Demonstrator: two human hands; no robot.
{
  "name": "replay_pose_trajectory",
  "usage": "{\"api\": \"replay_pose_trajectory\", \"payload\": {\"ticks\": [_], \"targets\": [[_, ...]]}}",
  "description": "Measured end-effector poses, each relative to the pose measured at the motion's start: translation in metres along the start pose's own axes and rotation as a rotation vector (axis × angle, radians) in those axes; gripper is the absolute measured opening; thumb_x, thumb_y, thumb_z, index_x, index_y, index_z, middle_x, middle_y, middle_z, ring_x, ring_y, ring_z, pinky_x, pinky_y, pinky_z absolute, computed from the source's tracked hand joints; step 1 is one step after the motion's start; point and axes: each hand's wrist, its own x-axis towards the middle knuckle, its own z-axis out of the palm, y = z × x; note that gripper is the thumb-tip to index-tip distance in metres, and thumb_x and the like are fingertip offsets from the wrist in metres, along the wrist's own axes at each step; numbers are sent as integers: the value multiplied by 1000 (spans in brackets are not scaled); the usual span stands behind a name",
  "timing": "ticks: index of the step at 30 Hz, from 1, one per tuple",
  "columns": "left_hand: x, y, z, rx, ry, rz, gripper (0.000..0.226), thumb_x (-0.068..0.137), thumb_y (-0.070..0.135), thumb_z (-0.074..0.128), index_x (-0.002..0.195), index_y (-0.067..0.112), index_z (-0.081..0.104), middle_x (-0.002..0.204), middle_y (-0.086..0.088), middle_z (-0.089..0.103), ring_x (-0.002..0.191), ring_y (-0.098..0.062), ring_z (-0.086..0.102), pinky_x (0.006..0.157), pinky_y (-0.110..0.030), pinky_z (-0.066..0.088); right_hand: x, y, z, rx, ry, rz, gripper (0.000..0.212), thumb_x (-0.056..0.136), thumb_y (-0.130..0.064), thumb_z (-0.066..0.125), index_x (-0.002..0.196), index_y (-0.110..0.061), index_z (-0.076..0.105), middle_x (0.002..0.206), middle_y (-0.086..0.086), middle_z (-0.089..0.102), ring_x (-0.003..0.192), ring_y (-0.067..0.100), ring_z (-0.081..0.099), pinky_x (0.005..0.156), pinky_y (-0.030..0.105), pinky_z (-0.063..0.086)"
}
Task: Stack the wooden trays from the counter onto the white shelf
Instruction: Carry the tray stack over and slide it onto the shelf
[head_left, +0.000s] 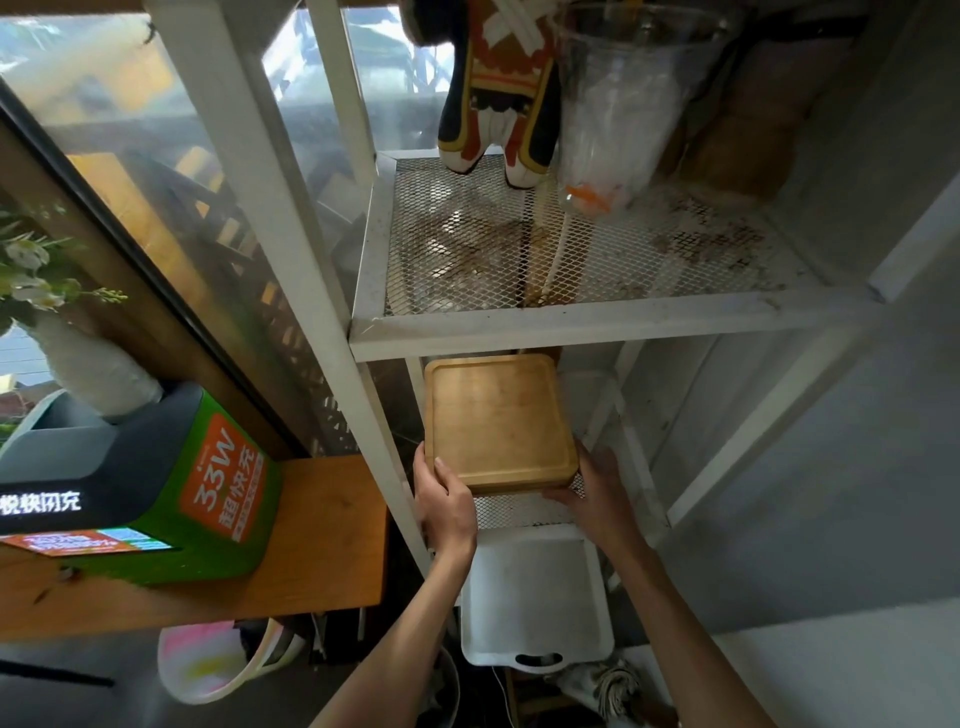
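A square wooden tray (498, 421) with rounded corners and a raised rim lies on the lower mesh level of the white shelf (571, 322). It looks thick, possibly a stack; I cannot tell how many. My left hand (447, 501) grips its near left corner, thumb on the rim. My right hand (597, 493) holds its near right corner from the side and below. The tray's far edge reaches under the upper level.
The upper mesh level carries a plush figure (498, 104) and a clear plastic container (618, 114). A white tray (535, 597) sits below the hands. On the wooden counter (322, 545) at left stand a green charger box (156, 493) and a flower vase (88, 364).
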Motion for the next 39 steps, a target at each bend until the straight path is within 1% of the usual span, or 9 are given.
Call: {"api": "replay_pose_trajectory", "payload": {"ticks": [3, 5, 8, 11, 14, 18, 20, 30, 39], "targets": [[2, -5, 1, 10, 3, -2, 45, 104, 21, 37, 147, 9, 34, 145, -12, 48, 133, -26, 45, 105, -28, 37, 0, -2, -1, -23, 1, -9, 90, 78, -46, 77, 151, -36, 25, 154, 10, 31, 146, 38, 18, 113, 60, 29], [3, -10, 3, 28, 0, 4, 46, 104, 26, 37, 148, 13, 33, 145, -10, 47, 135, -26, 44, 110, -37, 39, -1, -4, -3, -22, -11, -7, 93, 78, -46, 77, 153, -34, 24, 159, 9, 26, 150, 36, 9, 116, 60, 24], [1, -7, 4, 15, -36, -2, 50, 103, 27, 40, 149, 13, 27, 149, -8, 41, 136, -22, 41, 107, -31, 37, 0, -3, -3, -9, -19, -15, 94, 77, -48, 77, 153, -34, 23, 161, 3, 27, 151, 34, 0, 118, 58, 19], [-6, -10, -1, 20, -158, 55, 78, 94, 36, 60, 153, 16, 14, 157, -6, 24, 142, -17, 27, 116, -39, 29, 1, 1, -4, -7, -17, -38, 93, 77, -47, 76, 153, -32, 24, 159, 1, 32, 151, 35, -1, 119, 57, 18], [-11, -27, -10, 154, -283, 147, 106, 81, 36, 76, 155, 20, 1, 160, 1, 7, 146, -14, 12, 116, -36, 19, 1, -2, -5, -11, -7, -42, 92, 78, -45, 76, 153, -29, 25, 159, 3, 32, 151, 33, 1, 118, 54, 19], [-14, -35, -11, 273, -242, 236, 99, 86, -7, 62, 155, 23, -1, 158, -6, 9, 146, -20, 17, 119, -40, 24, -3, -9, -6, -5, 13, -53, 91, 80, -38, 76, 154, -25, 25, 160, 11, 27, 151, 35, 5, 119, 52, 18], [-15, -35, -9, 319, -184, 274, 98, 83, -17, 55, 155, 19, -1, 156, -12, 14, 144, -25, 23, 117, -39, 28, -4, -11, -7, -5, 18, -63, 89, 81, -36, 76, 153, -23, 26, 160, 13, 28, 151, 35, 8, 121, 52, 18], [-16, -38, -7, 396, -168, 295, 91, 84, -19, 48, 156, 11, 2, 157, -15, 13, 143, -28, 25, 116, -34, 26, 3, 4, 0, -30, 24, -61, 92, 78, -48, 73, 154, -27, 25, 159, 4, 33, 151, 37, 2, 117, 55, 21], [-17, -36, -9, 402, -182, 292, 90, 83, -18, 52, 155, 7, 4, 156, -18, 13, 142, -29, 26, 116, -42, 34, 2, 6, 0, -31, 36, -81, 93, 78, -49, 73, 154, -27, 24, 158, 4, 34, 150, 37, 3, 116, 56, 22]]}}
